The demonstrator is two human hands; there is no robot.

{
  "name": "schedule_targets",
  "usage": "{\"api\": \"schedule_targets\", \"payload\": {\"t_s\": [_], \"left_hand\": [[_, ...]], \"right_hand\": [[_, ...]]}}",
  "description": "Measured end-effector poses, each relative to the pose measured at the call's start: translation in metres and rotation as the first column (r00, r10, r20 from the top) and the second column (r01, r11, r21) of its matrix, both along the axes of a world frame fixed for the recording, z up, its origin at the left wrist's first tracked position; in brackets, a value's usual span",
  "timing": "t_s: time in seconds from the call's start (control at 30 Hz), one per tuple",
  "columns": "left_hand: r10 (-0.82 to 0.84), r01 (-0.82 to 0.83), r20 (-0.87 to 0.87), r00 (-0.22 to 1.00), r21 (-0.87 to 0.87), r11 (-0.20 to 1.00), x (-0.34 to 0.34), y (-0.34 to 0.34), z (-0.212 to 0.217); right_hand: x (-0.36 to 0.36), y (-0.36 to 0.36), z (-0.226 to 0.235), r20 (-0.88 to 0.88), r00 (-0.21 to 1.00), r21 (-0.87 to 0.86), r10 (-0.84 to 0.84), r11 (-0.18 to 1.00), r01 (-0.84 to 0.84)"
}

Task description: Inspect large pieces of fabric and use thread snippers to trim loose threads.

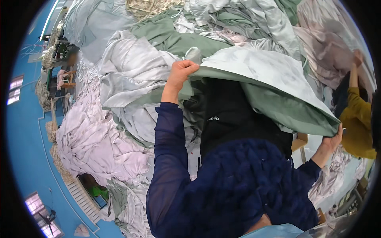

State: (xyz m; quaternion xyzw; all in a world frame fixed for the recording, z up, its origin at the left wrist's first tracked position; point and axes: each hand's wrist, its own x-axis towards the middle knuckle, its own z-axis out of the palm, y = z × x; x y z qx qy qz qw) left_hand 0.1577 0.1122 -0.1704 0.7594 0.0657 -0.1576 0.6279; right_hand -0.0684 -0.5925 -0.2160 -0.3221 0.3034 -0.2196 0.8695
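My left hand (180,71) is raised and grips the near edge of a large sage-green sheet (270,91) with a pale grey top face. My right hand (332,141) grips the same sheet at its far right corner. The sheet is stretched between both hands and lifted above my dark blue sleeves and a black cloth (234,115) beneath it.
Heaps of crumpled fabric surround me: pale grey sheets (131,75), lilac cloth (95,139) at the left, green and pinkish cloth at the back. A person in a mustard-yellow sleeve (357,119) stands at the right. Blue floor (24,150) lies at the left.
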Motion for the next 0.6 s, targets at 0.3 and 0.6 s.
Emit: {"api": "schedule_targets", "payload": {"t_s": [0.3,0.6], "left_hand": [[0.123,-0.111,-0.237,0.964,0.061,0.992,0.014,0.003,-0.025],[0.061,-0.033,-0.079,0.995,0.312,0.950,0.007,-0.007,-0.028]], "right_hand": [[0.010,0.041,-0.015,-0.117,0.993,-0.038,-0.011,0.999,0.007],[0.022,0.100,0.016,-0.167,0.986,-0.112,-0.027,0.994,0.008]]}}
